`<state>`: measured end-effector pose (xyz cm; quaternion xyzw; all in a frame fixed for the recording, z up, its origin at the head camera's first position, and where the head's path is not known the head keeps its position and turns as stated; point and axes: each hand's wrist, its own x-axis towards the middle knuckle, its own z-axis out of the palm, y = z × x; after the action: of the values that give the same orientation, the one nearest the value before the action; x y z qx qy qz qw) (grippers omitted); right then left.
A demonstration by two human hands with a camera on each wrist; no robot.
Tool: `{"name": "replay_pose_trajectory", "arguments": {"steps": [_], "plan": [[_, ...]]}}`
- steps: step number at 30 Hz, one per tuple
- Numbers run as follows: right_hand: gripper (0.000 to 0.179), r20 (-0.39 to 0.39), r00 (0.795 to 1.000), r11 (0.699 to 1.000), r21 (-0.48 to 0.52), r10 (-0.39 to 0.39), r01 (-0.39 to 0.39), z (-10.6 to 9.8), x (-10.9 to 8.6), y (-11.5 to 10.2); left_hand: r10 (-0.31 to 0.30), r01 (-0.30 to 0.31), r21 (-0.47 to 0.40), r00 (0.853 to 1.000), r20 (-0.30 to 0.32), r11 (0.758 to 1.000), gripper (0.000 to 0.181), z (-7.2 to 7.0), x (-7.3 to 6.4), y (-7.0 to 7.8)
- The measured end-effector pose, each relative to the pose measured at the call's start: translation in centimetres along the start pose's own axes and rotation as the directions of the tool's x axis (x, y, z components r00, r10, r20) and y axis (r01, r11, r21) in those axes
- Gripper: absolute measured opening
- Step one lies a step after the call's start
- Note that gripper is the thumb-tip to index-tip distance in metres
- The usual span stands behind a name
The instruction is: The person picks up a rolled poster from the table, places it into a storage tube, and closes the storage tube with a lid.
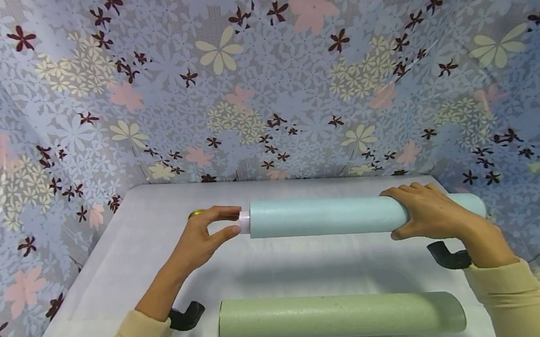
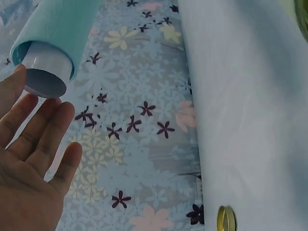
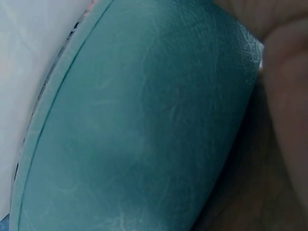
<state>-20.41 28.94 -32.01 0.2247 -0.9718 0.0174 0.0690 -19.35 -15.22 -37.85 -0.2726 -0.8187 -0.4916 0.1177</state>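
A light-blue roll of smooth sheet (image 1: 317, 216) is held level above the white table. My right hand (image 1: 424, 211) grips it from above near its right end, thumb on the near side and fingers over the top. A lengthwise edge of the sheet shows in the right wrist view. From the roll's left end pokes a short length of white tube (image 2: 47, 70), hollow at its end. My left hand (image 1: 209, 230) pinches this tube's end, thumb on one side and fingertips on the other. The rest of the tube is hidden inside the roll.
A pale green roll (image 1: 340, 316) lies on the white table (image 1: 109, 269), nearer to me and roughly parallel. Behind my left hand a small gold-yellow ring (image 2: 226, 219) lies near the table's far edge. Flower-patterned cloth (image 1: 258, 79) hangs behind the table and at both sides.
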Motion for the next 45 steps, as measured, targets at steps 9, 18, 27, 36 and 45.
{"name": "replay_pose_trajectory", "arguments": {"steps": [9,18,27,36,45], "plan": [[0.078,-0.005,1.0,1.0,0.002,-0.011,0.011,0.1,0.0,0.1,-0.047,0.047,-0.012,0.999,0.011,0.999,0.038,1.3,0.7,0.9],[0.079,-0.004,1.0,1.0,0.004,-0.01,0.01,0.3,0.0,0.1,-0.047,0.047,0.027,0.999,-0.003,0.999,0.033,1.9,0.9,0.9],[0.078,-0.006,1.0,1.0,0.001,-0.011,0.011,0.3,-0.1,0.1,-0.048,0.048,0.029,0.999,0.005,0.998,0.035,1.8,0.8,0.7],[0.078,-0.005,1.0,1.0,-0.001,-0.004,0.004,0.3,-0.2,0.2,-0.039,0.04,0.04,0.999,-0.037,0.998,0.034,0.3,0.5,0.2],[0.078,-0.008,1.0,1.0,0.001,-0.009,0.009,0.4,-0.4,0.3,-0.153,0.162,0.078,0.983,-0.101,0.984,0.036,-2.0,0.5,-1.4]]}}
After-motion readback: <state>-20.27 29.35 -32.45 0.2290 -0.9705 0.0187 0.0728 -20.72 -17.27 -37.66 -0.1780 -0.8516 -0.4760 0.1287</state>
